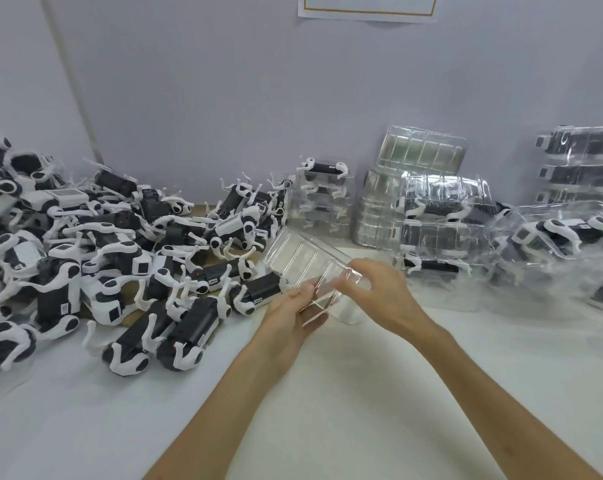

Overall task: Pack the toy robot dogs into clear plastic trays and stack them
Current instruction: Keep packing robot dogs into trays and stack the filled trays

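Holding tray, long axis aimed far-L.

Both hands — left hand, right hand — grip clear tray (empty).

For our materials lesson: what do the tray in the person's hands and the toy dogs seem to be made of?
The tray: thin clear plastic, glossy; the table shows through it and its edges glint.
The toy dogs: probably hard moulded plastic; smooth white legs, black bodies with a faint sheen.

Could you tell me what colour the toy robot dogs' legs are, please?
White; the toy robot dogs have black bodies. Head view.
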Demonstrator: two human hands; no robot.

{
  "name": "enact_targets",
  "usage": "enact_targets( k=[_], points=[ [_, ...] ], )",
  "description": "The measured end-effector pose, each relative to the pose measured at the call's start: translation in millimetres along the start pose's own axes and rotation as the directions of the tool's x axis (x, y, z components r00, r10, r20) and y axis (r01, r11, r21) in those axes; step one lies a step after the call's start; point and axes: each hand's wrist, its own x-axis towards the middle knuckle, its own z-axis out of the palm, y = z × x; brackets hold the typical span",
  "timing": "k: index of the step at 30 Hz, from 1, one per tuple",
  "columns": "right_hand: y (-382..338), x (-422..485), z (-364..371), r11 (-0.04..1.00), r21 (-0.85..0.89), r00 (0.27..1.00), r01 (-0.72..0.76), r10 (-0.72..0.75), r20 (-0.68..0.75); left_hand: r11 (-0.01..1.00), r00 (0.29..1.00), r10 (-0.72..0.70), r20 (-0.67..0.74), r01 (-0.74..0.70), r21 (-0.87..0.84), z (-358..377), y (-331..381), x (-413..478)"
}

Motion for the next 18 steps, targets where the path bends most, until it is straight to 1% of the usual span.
enact_targets(
  k=[2,4,8,13,18],
  points=[
    [2.5,-16.4,-3.3,0.996,0.084,1.0,-0.011,0.011,-0.004,0.997,0.997,0.018,0.072,-0.012,-0.079,3.6,-0.7,-1.2],
    [5.3,-29.6,-5.6,0.989,0.146,0.999,-0.03,0.033,-0.019,0.997,0.992,0.027,0.124,-0.017,-0.082,7.4,-2.2,-2.3],
    [9.2,-43.1,-5.9,0.968,0.249,0.997,0.02,-0.002,-0.074,0.999,0.996,0.027,0.084,-0.026,-0.021,12.6,-7.8,-4.1],
    [12.7,-44.7,-3.1,0.966,0.254,0.994,0.046,-0.019,-0.107,1.0,0.997,0.008,0.072,-0.008,-0.008,10.6,-5.9,-2.9],
    [14.1,-45.3,0.6,0.982,0.175,0.992,0.077,-0.057,-0.117,0.999,0.998,-0.027,0.055,0.025,0.024,4.0,-4.0,1.2]
  ],
)
